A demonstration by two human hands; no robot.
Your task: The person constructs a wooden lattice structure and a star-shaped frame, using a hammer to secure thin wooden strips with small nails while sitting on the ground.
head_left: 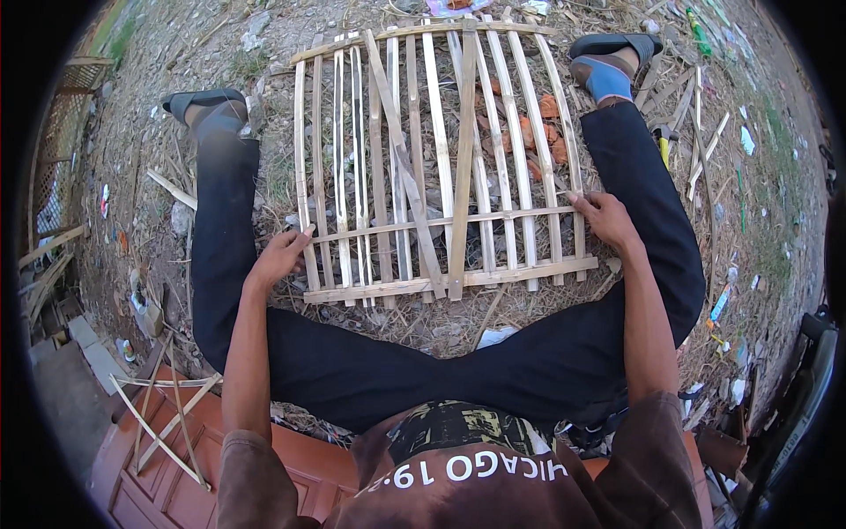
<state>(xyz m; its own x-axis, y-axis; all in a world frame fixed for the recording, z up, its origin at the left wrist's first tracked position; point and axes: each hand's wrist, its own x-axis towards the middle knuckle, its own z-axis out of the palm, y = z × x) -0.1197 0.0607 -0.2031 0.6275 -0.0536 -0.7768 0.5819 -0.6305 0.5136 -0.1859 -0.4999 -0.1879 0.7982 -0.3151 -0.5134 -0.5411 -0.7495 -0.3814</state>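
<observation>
A flat lattice panel of split bamboo or wooden slats point(438, 123) lies on the ground between my outstretched legs. Its upright slats join a far crosspiece point(414, 32) and a near crosspiece point(511, 275), and two slanted slats lie over the middle. Above the near crosspiece, a thin strip point(379, 230) runs across the uprights. My left hand point(280, 256) pinches the strip's left end beside the outermost slat. At the opposite end, my right hand point(606, 219) is closed on the strip, fingertips by the right edge of the panel.
A hammer with a yellow handle point(664, 148) lies beyond my right knee. Orange brick pieces point(559, 152) show beneath the panel. Behind me on the left, crossed slats point(163, 434) rest on a reddish-brown panelled board point(189, 498). Loose sticks point(708, 154) and litter are scattered on the right.
</observation>
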